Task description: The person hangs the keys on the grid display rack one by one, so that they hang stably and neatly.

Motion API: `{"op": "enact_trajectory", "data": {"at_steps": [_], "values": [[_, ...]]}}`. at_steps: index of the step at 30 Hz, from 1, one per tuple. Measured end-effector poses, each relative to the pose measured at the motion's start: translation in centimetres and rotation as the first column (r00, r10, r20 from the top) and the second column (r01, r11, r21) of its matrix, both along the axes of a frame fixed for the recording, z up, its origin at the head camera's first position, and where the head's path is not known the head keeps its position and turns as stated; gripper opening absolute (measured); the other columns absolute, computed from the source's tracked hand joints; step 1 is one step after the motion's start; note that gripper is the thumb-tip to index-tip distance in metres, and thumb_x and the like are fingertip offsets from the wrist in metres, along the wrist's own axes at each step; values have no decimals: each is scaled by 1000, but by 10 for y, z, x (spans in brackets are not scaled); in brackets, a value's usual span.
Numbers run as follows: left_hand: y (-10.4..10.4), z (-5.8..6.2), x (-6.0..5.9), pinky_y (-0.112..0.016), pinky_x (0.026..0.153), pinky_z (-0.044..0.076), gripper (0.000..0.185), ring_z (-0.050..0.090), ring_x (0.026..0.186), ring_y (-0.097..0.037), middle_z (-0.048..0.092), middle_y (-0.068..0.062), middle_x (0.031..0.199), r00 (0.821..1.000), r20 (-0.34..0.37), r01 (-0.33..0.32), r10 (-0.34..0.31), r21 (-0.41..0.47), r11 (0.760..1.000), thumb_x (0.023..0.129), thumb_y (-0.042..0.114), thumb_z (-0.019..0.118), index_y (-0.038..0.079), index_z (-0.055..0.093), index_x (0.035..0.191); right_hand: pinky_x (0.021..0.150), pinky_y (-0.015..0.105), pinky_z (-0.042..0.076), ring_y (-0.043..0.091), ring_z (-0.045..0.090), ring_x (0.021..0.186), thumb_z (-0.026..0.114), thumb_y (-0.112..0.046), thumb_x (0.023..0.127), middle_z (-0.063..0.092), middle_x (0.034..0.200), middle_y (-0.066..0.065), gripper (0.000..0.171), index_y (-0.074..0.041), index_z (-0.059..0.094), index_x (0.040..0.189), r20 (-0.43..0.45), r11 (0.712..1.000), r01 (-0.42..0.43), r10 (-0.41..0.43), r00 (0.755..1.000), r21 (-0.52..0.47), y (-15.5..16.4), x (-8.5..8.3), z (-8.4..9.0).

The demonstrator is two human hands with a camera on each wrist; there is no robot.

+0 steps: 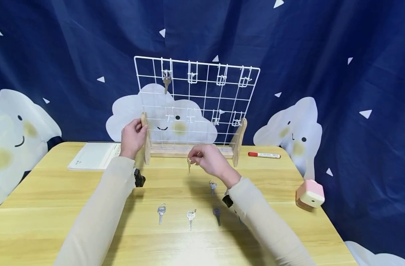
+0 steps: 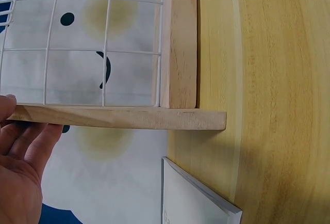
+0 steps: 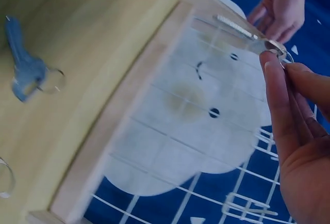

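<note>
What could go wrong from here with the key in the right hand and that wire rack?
1. The right hand only pinches the key by its ring end, so it may swing or slip, perhaps landing among the keys on the table.
2. The wire rack is steadied only by the left hand at one wooden side post; a push on the grid could tip or slide it.
3. The hooks are small, so the ring could miss.

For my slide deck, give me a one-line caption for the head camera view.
Left hand grips white wire grid rack's wooden side post while right hand pinches a small metal key above the wooden table.
</note>
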State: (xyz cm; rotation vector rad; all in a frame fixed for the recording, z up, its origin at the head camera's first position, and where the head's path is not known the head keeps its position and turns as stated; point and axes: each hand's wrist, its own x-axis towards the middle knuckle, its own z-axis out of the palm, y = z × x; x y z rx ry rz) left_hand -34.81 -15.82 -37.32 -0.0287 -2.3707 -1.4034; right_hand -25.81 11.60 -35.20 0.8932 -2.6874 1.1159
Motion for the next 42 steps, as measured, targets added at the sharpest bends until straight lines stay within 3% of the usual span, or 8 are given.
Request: {"op": "enact_trajectory", "data": {"at_steps": [7,18,34,42], "values": [[0,-3,3,-37,101,48,39,58,120,-30,58,-21,131,1000,13,-1,1,16,1000,100,12,56,-2,54,136,66,19,56,14,68,76,64,9,89,70,86,3,15,-2,74,92,-60,1000,4,-5,998,-13,3,-2,18],[0,-4,4,-36,101,47,41,57,121,-29,57,-21,132,1000,30,-11,10,18,1000,101,13,55,-2,53,138,68,22,55,7,66,74,70,-1,90,72,85,0,8,-4,77,93,-155,988,123,-136,979,-92,3,-5,47],[3,0,2,-35,100,48,42,57,120,-28,57,-22,133,998,60,-20,19,16,1000,101,13,53,-4,51,139,65,26,51,10,67,77,69,-2,91,72,89,0,9,-5,76,95,-148,969,173,-199,969,-176,2,-19,83],[3,2,0,-37,100,48,42,57,121,-30,57,-22,133,999,51,-17,17,-3,1000,101,13,54,-4,50,140,71,26,56,12,68,75,66,0,93,72,87,1,10,-4,74,97,-61,946,180,-204,977,-270,-4,-23,103]]}}
